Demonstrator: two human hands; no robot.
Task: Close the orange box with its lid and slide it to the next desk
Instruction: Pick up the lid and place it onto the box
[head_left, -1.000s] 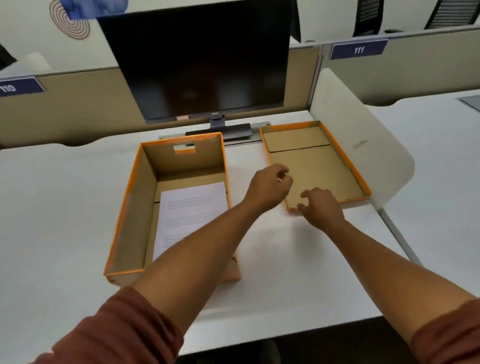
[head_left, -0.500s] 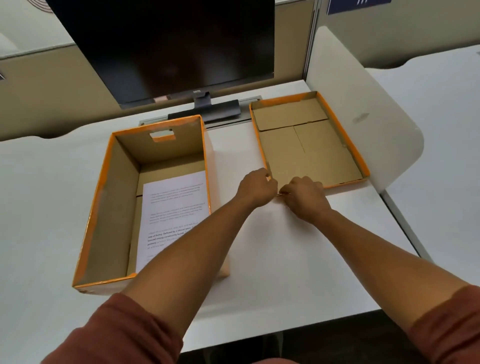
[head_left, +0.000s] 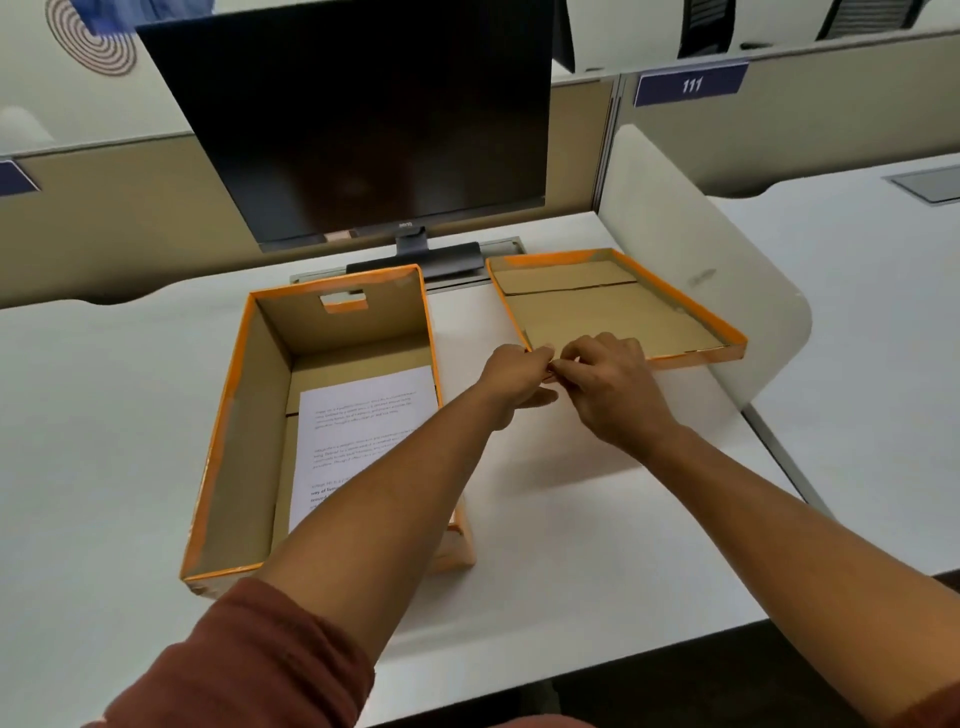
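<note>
The orange box (head_left: 236, 421) stands open on the white desk, left of centre, with a printed sheet (head_left: 363, 410) lying on its floor. Its lid (head_left: 613, 306) is upside down to the right, brown inside facing up, and its near edge is raised off the desk. My left hand (head_left: 514, 376) and my right hand (head_left: 610, 389) meet at the lid's near left corner, both pinching the rim there. My left forearm crosses over the box's near right corner and hides it.
A dark monitor (head_left: 363, 124) stands behind the box on its base (head_left: 415, 260). A white rounded divider panel (head_left: 691, 270) rises right of the lid, separating this desk from the neighbouring desk (head_left: 872, 322). Beige partitions with number plates run along the back.
My hands came together from over the lid to its near left corner and closed on the rim. The lid's near edge has lifted off the desk.
</note>
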